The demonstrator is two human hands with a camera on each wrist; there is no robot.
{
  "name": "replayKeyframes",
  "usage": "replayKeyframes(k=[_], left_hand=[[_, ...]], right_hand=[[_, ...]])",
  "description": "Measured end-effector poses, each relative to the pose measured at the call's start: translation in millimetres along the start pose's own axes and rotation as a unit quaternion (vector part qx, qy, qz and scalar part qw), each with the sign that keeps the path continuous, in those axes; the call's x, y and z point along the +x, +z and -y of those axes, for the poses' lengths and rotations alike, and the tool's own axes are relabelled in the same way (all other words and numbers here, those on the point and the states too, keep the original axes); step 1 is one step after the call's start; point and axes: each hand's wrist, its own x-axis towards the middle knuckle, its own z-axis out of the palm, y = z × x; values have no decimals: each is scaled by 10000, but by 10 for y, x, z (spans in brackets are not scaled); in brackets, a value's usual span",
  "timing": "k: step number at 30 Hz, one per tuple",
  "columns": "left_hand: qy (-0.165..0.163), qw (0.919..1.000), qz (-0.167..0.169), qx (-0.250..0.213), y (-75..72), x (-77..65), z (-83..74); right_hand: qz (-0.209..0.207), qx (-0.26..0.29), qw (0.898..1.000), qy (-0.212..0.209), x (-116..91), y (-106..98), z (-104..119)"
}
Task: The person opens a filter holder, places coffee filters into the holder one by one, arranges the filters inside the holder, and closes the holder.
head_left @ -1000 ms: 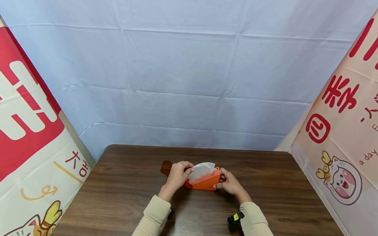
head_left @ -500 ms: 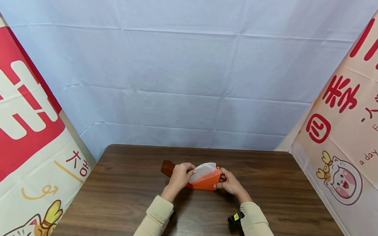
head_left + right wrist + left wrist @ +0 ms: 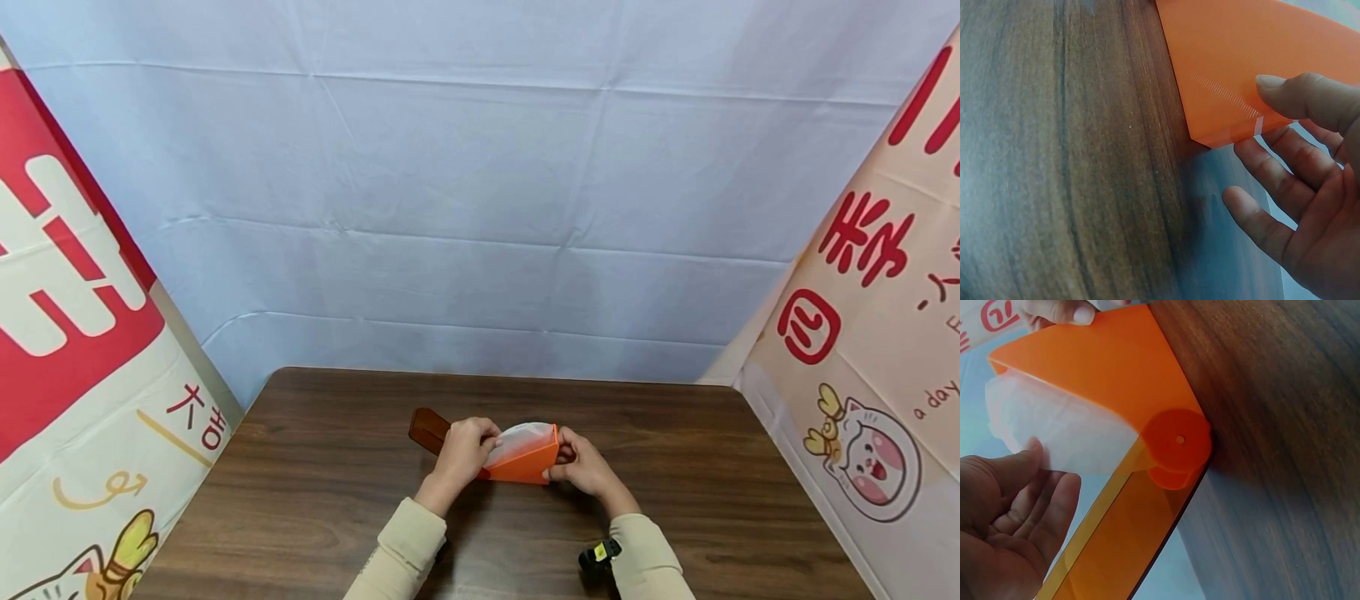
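Note:
An orange box (image 3: 521, 465) with a slanted open top stands on the table. Its amber see-through lid (image 3: 1141, 531) is swung open to the left on a round hinge. Thin white paper (image 3: 1054, 425) sits in the box and sticks out of the top. My left hand (image 3: 463, 454) pinches the paper's left edge, the thumb on the near side and the fingers behind. My right hand (image 3: 587, 467) grips the box's right end, thumb on the front face and fingertips at the end wall. Most of the paper is hidden inside the box.
The box rests on a dark brown wooden table (image 3: 337, 483), which has rounded far corners. A pale blue cloth (image 3: 450, 208) hangs behind it. Printed cloths with red lettering hang at the left (image 3: 75, 275) and at the right (image 3: 862, 333).
The white paper has sunk lower into the box. My left hand has shifted slightly right and down with it. The right hand and the box have stayed put.

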Motion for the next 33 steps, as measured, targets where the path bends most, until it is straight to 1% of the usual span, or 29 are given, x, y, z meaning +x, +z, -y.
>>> replayKeyframes(k=[3,7,12,16,19,25,33], left_hand=[[25,10000,8,23,26,-4,-1],[61,9998,49,183,67,-19,8],[103,9990,114,416,110,-44,15],[113,9986,103,502,135,-52,17],[135,9982,94,570,141,-50,17],[64,9979,75,644,129,-54,-4],[10,9969,73,784,128,-50,-9]], right_hand=[[-28,-15,9999,96,2,-1,1],[-47,-56,9997,231,1,0,4],[-23,-62,9997,240,0,0,6],[-55,-42,9998,212,4,3,5],[-60,-46,9998,168,5,3,11],[-55,-39,9997,254,-2,5,17],[0,56,9998,168,-2,-1,20]])
